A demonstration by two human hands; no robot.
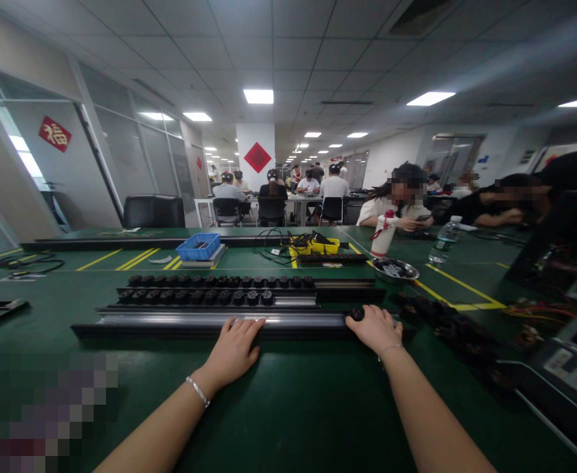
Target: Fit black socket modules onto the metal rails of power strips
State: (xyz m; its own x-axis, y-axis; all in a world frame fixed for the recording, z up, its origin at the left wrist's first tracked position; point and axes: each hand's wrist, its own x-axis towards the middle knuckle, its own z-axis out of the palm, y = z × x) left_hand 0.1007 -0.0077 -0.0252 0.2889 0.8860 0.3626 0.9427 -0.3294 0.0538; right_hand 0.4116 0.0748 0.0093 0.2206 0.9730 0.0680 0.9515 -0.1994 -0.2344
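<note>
A long black rail with a shiny metal channel point(170, 320) lies across the green table in front of me. My left hand point(233, 348) rests on its front edge near the middle, fingers stretched out over the channel and holding nothing. At the rail's right end, my right hand point(377, 330) is closed around a small black round part point(356, 315), partly hidden by the fingers. Just behind, two more rails bear rows of similar black round parts point(209, 297). The right stretch of the back rail point(344, 285) carries none.
Farther back are a blue basket point(198, 247), a yellow tray point(325, 246) with black cables, and a metal bowl point(395, 270) of small parts. A water bottle point(446, 240) stands at right. Black parts and a metal-cased device point(576, 368) crowd the right side. A person sits across the table.
</note>
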